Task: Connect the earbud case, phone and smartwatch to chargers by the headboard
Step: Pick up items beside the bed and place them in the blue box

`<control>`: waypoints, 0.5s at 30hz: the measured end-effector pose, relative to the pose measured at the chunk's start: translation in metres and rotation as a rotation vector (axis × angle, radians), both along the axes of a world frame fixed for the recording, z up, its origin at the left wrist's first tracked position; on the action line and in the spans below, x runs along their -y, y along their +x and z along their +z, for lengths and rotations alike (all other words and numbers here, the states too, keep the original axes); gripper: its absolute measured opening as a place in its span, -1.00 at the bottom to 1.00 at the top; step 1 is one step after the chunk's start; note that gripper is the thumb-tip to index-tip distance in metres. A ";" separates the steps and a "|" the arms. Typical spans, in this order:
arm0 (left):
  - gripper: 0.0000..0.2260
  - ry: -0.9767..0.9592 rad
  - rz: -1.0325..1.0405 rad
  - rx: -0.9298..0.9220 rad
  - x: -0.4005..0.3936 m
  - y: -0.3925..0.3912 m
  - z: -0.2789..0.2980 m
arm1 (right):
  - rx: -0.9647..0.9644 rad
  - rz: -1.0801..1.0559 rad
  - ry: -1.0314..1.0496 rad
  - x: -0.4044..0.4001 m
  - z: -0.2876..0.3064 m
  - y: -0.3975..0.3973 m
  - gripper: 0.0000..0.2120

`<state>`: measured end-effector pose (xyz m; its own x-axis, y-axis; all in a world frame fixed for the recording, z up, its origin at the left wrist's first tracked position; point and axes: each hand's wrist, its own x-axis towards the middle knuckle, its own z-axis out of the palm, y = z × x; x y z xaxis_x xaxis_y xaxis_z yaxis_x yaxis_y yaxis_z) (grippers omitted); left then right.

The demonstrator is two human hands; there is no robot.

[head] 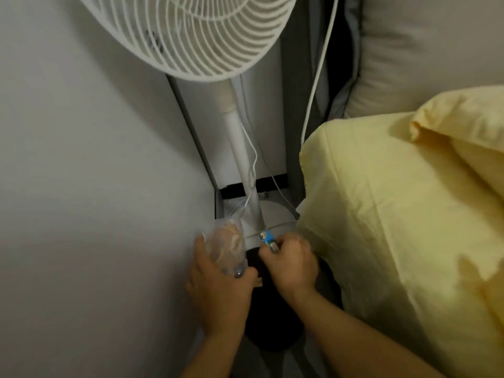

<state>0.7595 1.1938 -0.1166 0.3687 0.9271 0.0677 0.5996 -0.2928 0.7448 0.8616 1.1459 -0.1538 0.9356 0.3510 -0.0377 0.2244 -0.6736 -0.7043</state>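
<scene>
Hands: left (218,290) holds phone (226,246), right (291,260) pinches plug (268,240).

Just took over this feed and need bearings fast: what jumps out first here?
A big white fan fills the top, its pole running down the gap between wall and bed. The yellow bedding bulges in from the right. Low centre, the left hand holds a clear-cased device while the right hand pinches a blue-tipped cable plug beside it.
</scene>
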 end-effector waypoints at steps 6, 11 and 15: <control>-0.17 0.191 -0.043 0.092 0.017 0.015 0.138 | 0.118 0.013 0.296 0.020 0.146 0.016 -0.79; -0.15 0.222 -0.137 0.157 0.071 0.026 0.261 | 0.211 -0.053 0.385 0.080 0.277 0.034 -0.86; -0.14 0.217 -0.286 0.223 0.132 0.042 0.354 | 0.273 -0.136 0.421 0.154 0.376 0.044 -0.80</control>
